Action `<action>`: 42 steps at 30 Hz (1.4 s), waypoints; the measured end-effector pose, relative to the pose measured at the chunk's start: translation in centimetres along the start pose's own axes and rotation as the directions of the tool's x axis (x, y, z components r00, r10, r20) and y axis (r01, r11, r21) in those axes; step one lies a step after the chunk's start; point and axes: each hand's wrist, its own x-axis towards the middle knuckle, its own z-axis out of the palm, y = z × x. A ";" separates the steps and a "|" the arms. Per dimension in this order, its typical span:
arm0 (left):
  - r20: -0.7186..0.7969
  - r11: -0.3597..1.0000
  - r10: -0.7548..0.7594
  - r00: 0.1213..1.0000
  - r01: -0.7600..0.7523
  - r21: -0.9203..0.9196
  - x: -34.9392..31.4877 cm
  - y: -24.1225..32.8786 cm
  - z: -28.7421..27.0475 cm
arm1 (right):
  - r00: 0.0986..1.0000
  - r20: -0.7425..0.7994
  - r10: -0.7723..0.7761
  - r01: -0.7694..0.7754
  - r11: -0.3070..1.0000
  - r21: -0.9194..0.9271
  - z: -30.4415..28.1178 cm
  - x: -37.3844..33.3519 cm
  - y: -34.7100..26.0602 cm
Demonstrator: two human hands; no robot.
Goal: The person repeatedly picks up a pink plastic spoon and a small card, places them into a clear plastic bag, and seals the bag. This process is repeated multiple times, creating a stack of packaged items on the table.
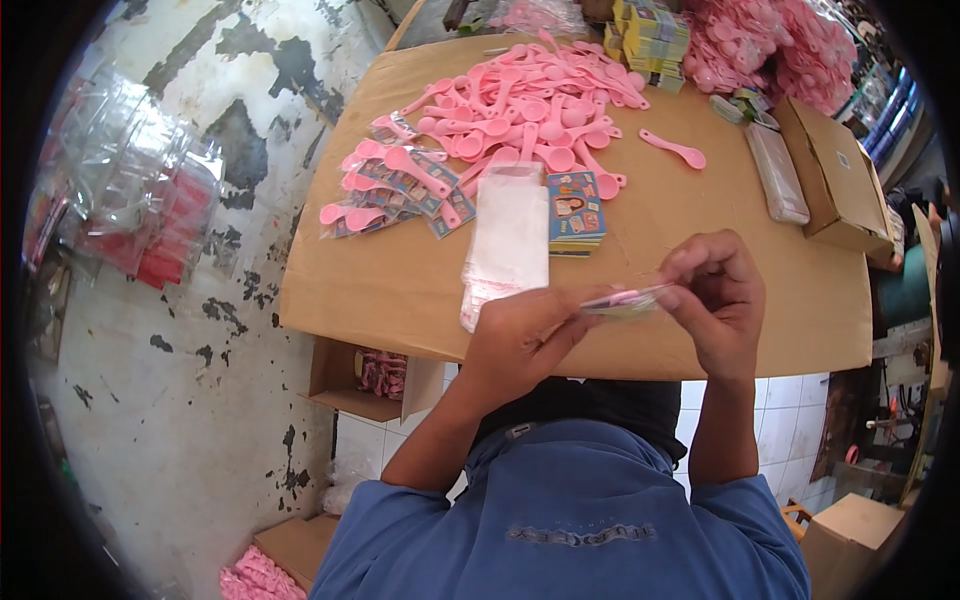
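Note:
Between my two hands, above the near edge of the table, is a small clear plastic bag [630, 301] with something pink in it, seen nearly edge-on. My left hand [522, 340] pinches its left end, and the fingertips of my right hand [716, 300] pinch its right end. Just beyond my left hand lies a stack of clear empty bags [510, 230]. Beside that stands a pile of blue printed cards [575, 208]. Farther back spreads a big heap of loose pink spoons [530, 105]. To the left, several bagged spoons with cards [385, 190] overlap.
A single pink spoon [672, 149] lies right of the heap. An open cardboard box [835, 180] and a clear-wrapped pack [777, 172] stand at the right edge. Bundled cards [648, 42] and bags of pink spoons [770, 50] sit at the back. Under the table is another box [345, 385].

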 end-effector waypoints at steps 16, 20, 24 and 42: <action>-0.586 0.892 -0.030 0.809 0.287 0.350 1.3 -5.3 -9.7 | 0.968 -0.181 0.173 -0.240 0.848 -0.472 -2.4 2.3 3.4; -0.451 0.827 -0.242 0.859 0.426 0.367 3.0 -6.9 -7.3 | 0.958 -0.084 0.275 -0.267 0.742 -0.614 -0.5 5.8 6.2; -0.372 0.865 -0.377 0.848 0.466 0.185 3.6 -7.7 -7.6 | 0.898 -0.063 0.436 -0.340 0.596 -0.728 0.3 7.3 9.1; -0.572 0.901 -0.165 0.803 0.359 0.245 2.5 -7.9 -7.0 | 0.917 -0.078 0.392 -0.336 0.649 -0.682 2.8 -1.5 0.1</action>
